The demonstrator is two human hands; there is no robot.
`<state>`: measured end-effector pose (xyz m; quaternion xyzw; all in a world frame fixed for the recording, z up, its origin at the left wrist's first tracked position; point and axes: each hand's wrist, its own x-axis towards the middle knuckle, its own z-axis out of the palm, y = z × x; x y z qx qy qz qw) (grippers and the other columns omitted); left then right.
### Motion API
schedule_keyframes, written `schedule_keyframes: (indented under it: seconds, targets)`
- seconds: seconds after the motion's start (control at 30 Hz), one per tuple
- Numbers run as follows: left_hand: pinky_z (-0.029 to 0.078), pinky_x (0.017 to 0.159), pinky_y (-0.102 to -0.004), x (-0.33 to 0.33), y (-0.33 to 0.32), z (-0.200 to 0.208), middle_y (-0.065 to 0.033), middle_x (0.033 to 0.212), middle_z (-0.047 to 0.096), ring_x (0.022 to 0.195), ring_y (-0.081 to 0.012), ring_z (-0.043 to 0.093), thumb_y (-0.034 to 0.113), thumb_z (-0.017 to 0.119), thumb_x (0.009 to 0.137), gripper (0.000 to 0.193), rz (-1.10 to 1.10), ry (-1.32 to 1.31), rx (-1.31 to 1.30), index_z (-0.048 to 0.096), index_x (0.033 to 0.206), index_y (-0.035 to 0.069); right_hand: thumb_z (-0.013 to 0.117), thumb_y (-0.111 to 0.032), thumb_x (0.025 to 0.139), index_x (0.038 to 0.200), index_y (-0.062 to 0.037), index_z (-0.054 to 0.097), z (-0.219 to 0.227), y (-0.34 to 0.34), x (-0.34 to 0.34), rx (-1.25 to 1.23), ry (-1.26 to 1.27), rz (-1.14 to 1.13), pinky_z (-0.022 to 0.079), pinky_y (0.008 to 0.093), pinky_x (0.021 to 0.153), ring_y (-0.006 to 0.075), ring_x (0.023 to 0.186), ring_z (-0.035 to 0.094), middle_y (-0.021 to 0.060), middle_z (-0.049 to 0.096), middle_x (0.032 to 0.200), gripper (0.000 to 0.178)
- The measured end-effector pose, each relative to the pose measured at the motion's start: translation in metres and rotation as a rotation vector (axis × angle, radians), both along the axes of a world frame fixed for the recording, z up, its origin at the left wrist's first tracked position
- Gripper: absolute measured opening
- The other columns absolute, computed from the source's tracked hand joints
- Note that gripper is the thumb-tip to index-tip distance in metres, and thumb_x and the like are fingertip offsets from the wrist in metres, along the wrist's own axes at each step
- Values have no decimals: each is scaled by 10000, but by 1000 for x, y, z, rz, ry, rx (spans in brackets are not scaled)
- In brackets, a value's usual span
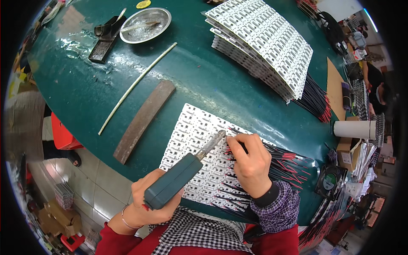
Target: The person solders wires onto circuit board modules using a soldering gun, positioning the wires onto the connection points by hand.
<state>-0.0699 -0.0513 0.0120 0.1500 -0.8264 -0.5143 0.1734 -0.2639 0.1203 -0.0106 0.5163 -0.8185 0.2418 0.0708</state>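
My left hand (148, 199) is closed round the dark green handle of a soldering iron (177, 178). The iron's metal tip points up and right, over a white circuit board panel (187, 131) with rows of small parts. Close to that tip, my right hand (250, 161) pinches the end of a thin black-and-red wire (233, 128) against the panel; its fingertips partly hide the wire. Many more black wires with red ends (284, 165) fan out to the right from the panel's right side, passing under and beside my right hand.
A tall stack of white panels (263, 42) stands at the far right, with wires hanging off it. A brown bar (144, 121), a thin pale rod (136, 89), a metal dish (144, 36) and a black tray (104, 44) lie on the green table. A small fan (329, 182) sits right.
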Motion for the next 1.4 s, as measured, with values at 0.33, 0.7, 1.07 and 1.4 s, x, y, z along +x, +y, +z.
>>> schedule_keyframes:
  seconds: [0.33,0.7,1.07,1.4]
  targets:
    - [527,573,-289,7,-3,5,-141,850,690,650,-226,685,-57,797,703,221,-43,-6,-139,720,910,-53,673,71,666,1000,-6,710,-5,0,0,-59,-49,-28,522,356,622,249,798,635,87,639,925,345]
    - [490,562,-274,8,1,-3,-118,816,677,631,-189,646,-46,769,731,266,-28,-31,58,705,988,-66,637,134,629,966,-14,715,-5,-3,-6,-115,-128,-13,520,370,607,267,781,631,90,633,892,377]
    - [500,529,-297,23,1,-1,-122,789,659,592,-234,635,7,789,738,271,6,24,-142,729,996,-50,643,135,640,970,-10,699,-1,-2,-5,-81,-99,-3,523,367,615,265,789,633,93,632,907,365]
    - [539,590,-308,34,-4,-1,-127,814,706,629,-233,665,18,785,749,261,-21,-12,-285,753,1001,-40,679,122,655,1241,-52,742,13,17,11,-134,-86,-57,519,362,651,255,761,599,103,594,920,614]
